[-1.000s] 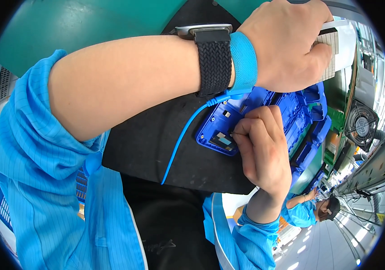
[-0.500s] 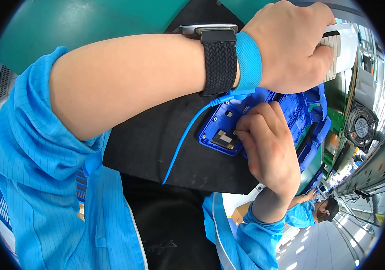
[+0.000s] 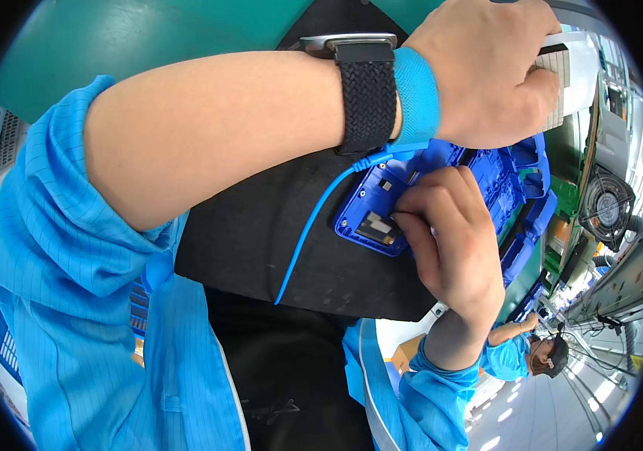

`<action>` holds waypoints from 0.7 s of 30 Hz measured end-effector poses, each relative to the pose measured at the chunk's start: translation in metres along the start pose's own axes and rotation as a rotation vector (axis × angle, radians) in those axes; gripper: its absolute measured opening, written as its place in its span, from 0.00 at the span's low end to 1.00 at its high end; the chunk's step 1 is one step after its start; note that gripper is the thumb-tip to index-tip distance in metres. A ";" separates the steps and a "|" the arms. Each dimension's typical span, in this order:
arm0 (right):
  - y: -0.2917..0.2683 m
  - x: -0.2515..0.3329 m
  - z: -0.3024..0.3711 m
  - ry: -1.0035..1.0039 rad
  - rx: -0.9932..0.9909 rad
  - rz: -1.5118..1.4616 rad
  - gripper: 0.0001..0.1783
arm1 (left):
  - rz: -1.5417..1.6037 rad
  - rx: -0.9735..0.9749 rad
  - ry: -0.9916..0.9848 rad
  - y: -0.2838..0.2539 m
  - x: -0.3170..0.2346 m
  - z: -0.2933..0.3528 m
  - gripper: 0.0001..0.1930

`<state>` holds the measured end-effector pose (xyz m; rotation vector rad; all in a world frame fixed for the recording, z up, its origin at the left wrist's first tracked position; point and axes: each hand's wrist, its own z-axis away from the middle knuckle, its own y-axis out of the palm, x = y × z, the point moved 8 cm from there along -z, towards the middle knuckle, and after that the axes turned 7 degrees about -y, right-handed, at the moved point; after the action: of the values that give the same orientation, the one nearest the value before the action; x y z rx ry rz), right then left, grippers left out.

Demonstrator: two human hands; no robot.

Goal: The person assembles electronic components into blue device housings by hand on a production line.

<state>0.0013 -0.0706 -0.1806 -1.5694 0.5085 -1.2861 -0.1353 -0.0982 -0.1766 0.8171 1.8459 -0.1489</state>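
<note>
My right hand [image 3: 453, 240] pinches at the blue frame [image 3: 442, 199] on the mat's [image 3: 276, 248] edge, hiding the part; my left hand [image 3: 487, 71] grips a half-hidden white sheet [image 3: 573, 75].

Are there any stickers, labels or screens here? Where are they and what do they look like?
Label sheet: top right, held in the left hand; white paper with a grey grid of small squares.
Small sticker: on the blue tray, by the right hand fingertips; a pale rectangle on a dark patch.
Watch: on the left wrist; silver case seen edge-on, its screen not visible.
No packages or signs show.
</note>
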 end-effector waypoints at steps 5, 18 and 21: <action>-0.028 0.003 0.035 0.139 -0.412 -0.019 0.16 | -0.538 -0.068 0.113 0.015 -0.032 0.002 0.12; 0.141 0.055 0.192 0.481 -0.024 -1.071 0.17 | 0.024 -0.326 -0.481 -0.109 -0.010 0.072 0.23; 0.156 0.030 0.214 0.615 -0.651 -1.437 0.16 | 0.113 -0.264 -0.604 -0.109 -0.038 0.121 0.23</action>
<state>0.2454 -0.0675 -0.2884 -2.1223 0.0603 -2.9664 -0.0986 -0.2541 -0.2245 0.6037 1.2159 -0.0664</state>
